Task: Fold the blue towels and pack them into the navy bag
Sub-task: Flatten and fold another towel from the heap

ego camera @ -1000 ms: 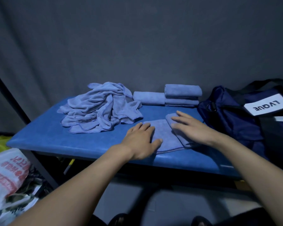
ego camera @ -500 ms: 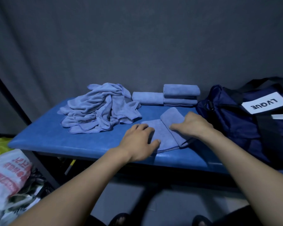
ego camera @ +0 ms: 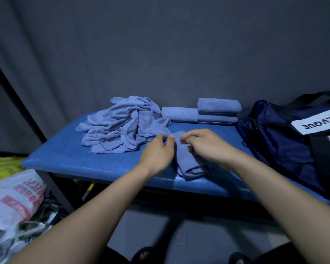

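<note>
Left hand [ego camera: 157, 155]: fingers curled, thumb and fingertips pinching the far left edge of the towel [ego camera: 187, 161]; wrist over the table's front half
Right hand [ego camera: 206, 147]: fingers curled over the towel's right side, pinching its far edge; thumb tucked against the cloth
Towel: folded into a narrow strip, lying lengthwise on the table [ego camera: 65, 159] between the two hands; its near end shows stacked layers close to the front edge
Pile [ego camera: 122, 126]: loose unfolded blue towels heaped on the table's left rear; its near edge just beside the left hand
Folded towels: one [ego camera: 179, 114] lying alone at the back; a stack [ego camera: 218, 110] just to its right, touching it
Bag [ego camera: 280, 141]: navy, on the table's right end, well right of the held towel; white label reading LVQUE upside down; whether it holds any towels cannot be told
Floor left: white plastic sack [ego camera: 13, 202] with red print
</note>
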